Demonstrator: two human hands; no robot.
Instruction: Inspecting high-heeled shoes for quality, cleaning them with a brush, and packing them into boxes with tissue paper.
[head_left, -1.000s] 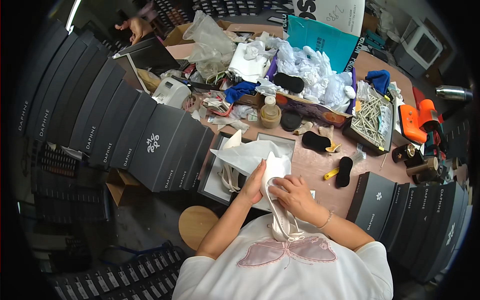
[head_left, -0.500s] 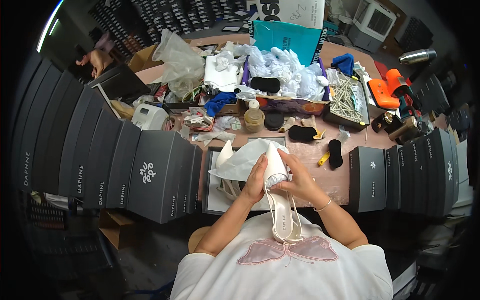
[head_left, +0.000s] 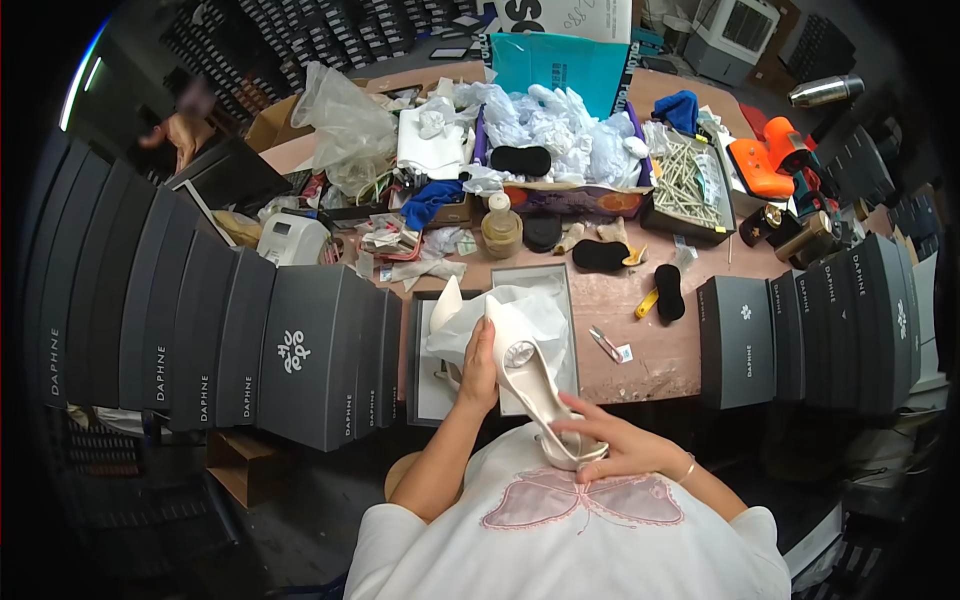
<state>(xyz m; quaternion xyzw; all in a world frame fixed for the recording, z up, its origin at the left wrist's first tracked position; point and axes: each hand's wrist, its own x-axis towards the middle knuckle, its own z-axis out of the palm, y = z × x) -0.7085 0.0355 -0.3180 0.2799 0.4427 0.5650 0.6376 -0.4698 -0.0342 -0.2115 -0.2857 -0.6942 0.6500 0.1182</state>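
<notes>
A white pointed-toe shoe (head_left: 528,380) with straps at the heel slants across in front of my chest, toe pointing away. My left hand (head_left: 482,370) is closed along the side of its toe. A crumpled pale wad (head_left: 519,354) shows in the shoe's opening. At the heel end my right hand (head_left: 625,442) has its thumb low by the straps and its fingers over the insole. Just beyond lies an open grey shoe box (head_left: 571,345) with white tissue paper (head_left: 535,312) in it. Another white shoe (head_left: 446,302) rests at its left, partly covered by the tissue.
Small snips (head_left: 606,343) lie right of the box, beside a white tag. Black oval pads (head_left: 669,293), a bottle of yellowish liquid (head_left: 501,228) and a tray of pale sticks (head_left: 690,185) are farther back. Stacked grey shoe boxes (head_left: 310,350) flank both sides.
My right hand has slid from the toe back to the heel straps. The shoe has tilted, its toe swinging left. The snips, hidden before, now show on the table.
</notes>
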